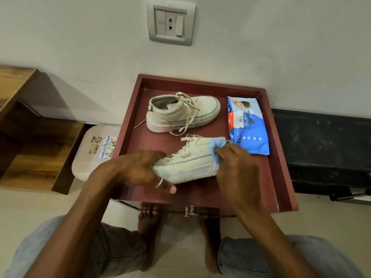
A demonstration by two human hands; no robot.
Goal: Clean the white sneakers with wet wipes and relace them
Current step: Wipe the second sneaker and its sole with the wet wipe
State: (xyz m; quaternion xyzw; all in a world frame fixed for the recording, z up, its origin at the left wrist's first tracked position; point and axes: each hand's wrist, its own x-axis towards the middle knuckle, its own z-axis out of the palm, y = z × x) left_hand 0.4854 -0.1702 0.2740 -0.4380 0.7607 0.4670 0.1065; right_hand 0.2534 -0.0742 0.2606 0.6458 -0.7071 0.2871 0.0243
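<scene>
Left hand (pixel 138 169) grips one end of the white lace-up sneaker (pixel 186 164) on the maroon bench (pixel 200 194), right hand (pixel 236 167) pinching a pale-blue wet wipe (pixel 217 144) against the other end.

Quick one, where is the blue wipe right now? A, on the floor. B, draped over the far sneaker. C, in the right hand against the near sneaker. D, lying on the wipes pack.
C: the right hand pinches the blue wipe against the heel end of the near sneaker, which the left hand holds.
</scene>
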